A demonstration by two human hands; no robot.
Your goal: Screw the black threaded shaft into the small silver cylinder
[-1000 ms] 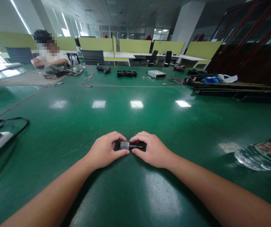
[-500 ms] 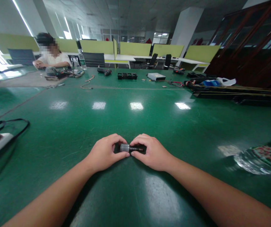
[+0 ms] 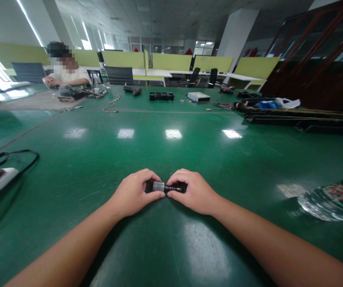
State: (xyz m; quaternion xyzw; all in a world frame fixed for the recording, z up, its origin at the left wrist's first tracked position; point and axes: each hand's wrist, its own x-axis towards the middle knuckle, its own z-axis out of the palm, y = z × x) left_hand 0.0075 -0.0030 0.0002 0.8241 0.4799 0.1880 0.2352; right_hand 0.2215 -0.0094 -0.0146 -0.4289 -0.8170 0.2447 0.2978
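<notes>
Silver-and-black part [image 3: 163, 186]: small, roughly level, in the lower middle of the view; whether it touches the green worktop [image 3: 171, 155] below, we cannot tell.
Left grip [image 3: 131, 195]: our bare hand, thumb and fingers closed round the silver cylinder [image 3: 158, 186] at the part's left end.
Right grip [image 3: 198, 193]: our other bare hand, thumb and fingertips pinching the black, ridged shaft [image 3: 174, 188] just beside the cylinder; the shaft's tip points into the curl of the palm.
Step in hand: we judge it two-handed work, one end to each side; whether turning, pushing or pulling, we cannot tell.
Next move: any twist or pull would, we think, call for a firm left hold and both ends in line, since so small a part could slip.
Worktop, right: a clear plastic bottle [image 3: 324, 201] with a green label, well apart from the part.
Worktop, left: a black strap [image 3: 36, 156] beside a white-edged device [image 3: 9, 174].
Far side: a seated person [image 3: 80, 75].
</notes>
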